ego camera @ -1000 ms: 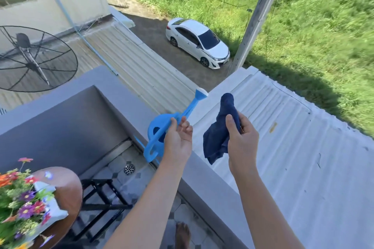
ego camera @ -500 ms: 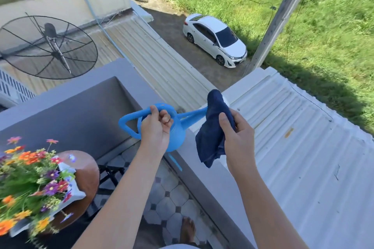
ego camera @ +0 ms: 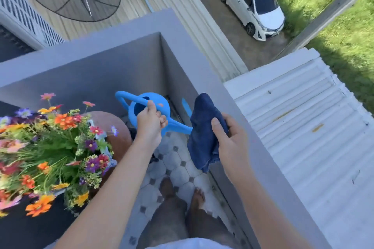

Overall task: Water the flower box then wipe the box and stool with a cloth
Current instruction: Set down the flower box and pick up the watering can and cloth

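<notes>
Beside stool (ego camera: 119, 133) — many-coloured flower box (ego camera: 50, 153)

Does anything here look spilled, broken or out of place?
Nothing stands out. The left hand holds the blue watering can level, the right hand holds the cloth, and the flower box sits on the stool. No spill shows.

Flower box (ego camera: 105, 147) on stool (ego camera: 119, 137), left of watering can (ego camera: 162, 111)

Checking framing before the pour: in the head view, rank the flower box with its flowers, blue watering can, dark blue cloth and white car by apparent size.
1. flower box with flowers
2. white car, far below, so apparent size only
3. watering can and cloth: too alike to rank
</notes>
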Demonstrator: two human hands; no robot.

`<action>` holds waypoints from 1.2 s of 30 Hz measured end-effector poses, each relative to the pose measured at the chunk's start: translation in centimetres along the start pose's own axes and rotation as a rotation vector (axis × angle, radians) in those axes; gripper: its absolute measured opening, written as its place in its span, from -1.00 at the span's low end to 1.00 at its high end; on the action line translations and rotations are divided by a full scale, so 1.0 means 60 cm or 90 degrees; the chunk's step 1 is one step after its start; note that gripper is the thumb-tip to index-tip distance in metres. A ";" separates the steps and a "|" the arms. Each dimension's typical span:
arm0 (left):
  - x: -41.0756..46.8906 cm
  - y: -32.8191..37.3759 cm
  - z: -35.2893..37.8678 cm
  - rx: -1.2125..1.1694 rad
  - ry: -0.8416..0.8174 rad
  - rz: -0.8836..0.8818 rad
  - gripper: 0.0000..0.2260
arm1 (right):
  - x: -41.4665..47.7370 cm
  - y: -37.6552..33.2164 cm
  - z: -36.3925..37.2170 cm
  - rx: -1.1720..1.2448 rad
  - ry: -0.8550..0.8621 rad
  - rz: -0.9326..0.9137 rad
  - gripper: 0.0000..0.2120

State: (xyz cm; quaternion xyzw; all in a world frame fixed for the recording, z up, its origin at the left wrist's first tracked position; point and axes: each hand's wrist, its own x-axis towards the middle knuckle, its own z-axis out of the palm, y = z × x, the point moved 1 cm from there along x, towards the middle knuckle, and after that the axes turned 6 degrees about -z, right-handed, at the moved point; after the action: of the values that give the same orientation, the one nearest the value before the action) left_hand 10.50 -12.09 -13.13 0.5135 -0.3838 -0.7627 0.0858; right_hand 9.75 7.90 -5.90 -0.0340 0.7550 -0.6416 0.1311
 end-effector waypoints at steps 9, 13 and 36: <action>0.314 -0.235 -0.126 0.154 0.181 -0.038 -0.63 | 0.077 0.374 0.167 -0.137 -0.084 0.067 -0.74; 0.484 -0.378 -0.185 0.293 0.273 -0.006 -0.55 | 0.126 0.588 0.224 -0.207 -0.095 0.098 -0.72; 0.942 -0.582 -0.202 0.621 0.141 -0.039 -0.61 | 0.343 1.079 0.381 -0.168 -0.102 0.322 -0.80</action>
State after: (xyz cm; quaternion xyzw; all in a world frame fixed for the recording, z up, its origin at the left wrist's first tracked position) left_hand 4.09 -23.64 -79.33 0.5824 -0.6694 -0.4373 -0.1465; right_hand 2.99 -7.26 -75.62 0.0876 0.8037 -0.4802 0.3405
